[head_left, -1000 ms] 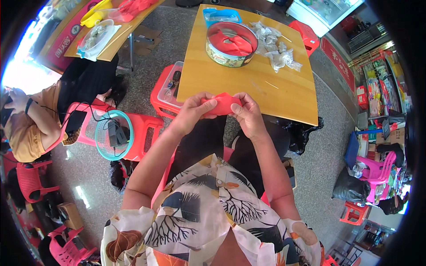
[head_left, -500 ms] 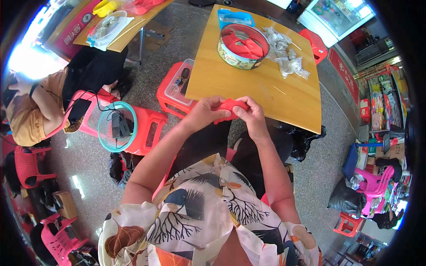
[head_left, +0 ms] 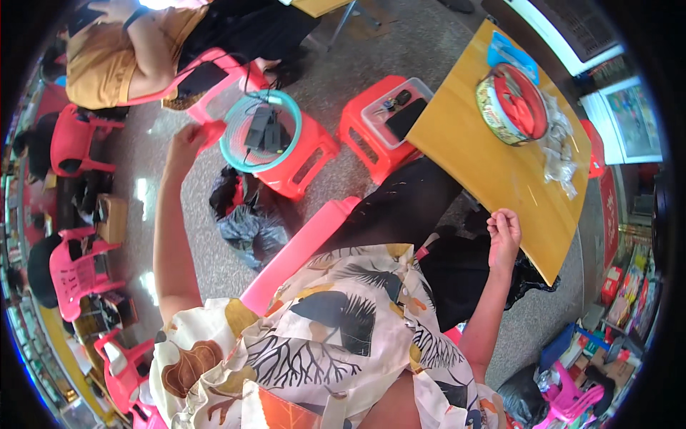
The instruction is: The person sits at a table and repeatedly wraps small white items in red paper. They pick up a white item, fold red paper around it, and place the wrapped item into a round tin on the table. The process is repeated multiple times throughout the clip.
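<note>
At far left, your left hand (head_left: 187,139) stretched out, pinching small red piece (head_left: 212,131) beside teal basket (head_left: 261,130) on red stool (head_left: 304,154); reads as reach toward basket. Basket holds dark gadgets, kept low at your side. Your right hand (head_left: 504,232) loosely curled at worktop (head_left: 500,179) edge, fingers closed; whether it holds anything, cannot tell. Hands well apart. On worktop beyond right hand: round tin (head_left: 511,104) of red pieces, clear wrappers (head_left: 559,154) beside it. Second stool (head_left: 371,132) carries tray with phone.

one head cam, fisheye, looks steeply down on lap, wooden table (head_left: 500,179) near at right.
</note>
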A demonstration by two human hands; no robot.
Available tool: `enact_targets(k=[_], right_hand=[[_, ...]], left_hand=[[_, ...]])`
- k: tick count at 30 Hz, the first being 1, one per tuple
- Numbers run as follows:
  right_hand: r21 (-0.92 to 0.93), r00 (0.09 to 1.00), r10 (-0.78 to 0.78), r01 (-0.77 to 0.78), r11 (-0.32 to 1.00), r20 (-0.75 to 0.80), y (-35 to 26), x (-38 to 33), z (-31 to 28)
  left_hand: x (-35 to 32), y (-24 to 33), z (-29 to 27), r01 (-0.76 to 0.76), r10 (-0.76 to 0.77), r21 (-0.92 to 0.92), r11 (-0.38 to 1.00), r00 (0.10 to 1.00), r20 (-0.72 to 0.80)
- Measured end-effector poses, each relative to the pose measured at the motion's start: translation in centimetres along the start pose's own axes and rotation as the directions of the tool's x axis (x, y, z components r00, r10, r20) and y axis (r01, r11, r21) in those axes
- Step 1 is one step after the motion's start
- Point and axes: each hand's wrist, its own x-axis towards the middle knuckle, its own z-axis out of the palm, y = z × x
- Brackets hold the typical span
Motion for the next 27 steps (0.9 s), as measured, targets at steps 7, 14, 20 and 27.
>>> enact_targets(k=[7,14,20,27], right_hand=[[-0.049,0.993,0.076,-0.072,0.996,0.089,0.5,0.8,2.1],[-0.125,0.990,0.072,-0.057,0.991,0.120,-0.7,1.4,2.5],[-0.123,0.995,0.075,-0.066,0.990,0.073,-1.0,0.7,2.4],[-0.094,0.992,0.100,-0.093,0.991,0.079,-1.5,1.2,0.9]], left_hand=[[-13.2,-22.8,0.9,0.571,-0.668,0.373,0.731,0.711,0.220],[-13.3,-20.9,4.6,0.578,-0.673,-0.619,0.531,0.732,0.106],[-14.8,-22.3,9.4,0.819,-0.821,-0.210,0.534,0.562,0.103],[-7.7,-29.3,2.5,0.468,-0.388,0.198,0.861,0.858,-0.337]])
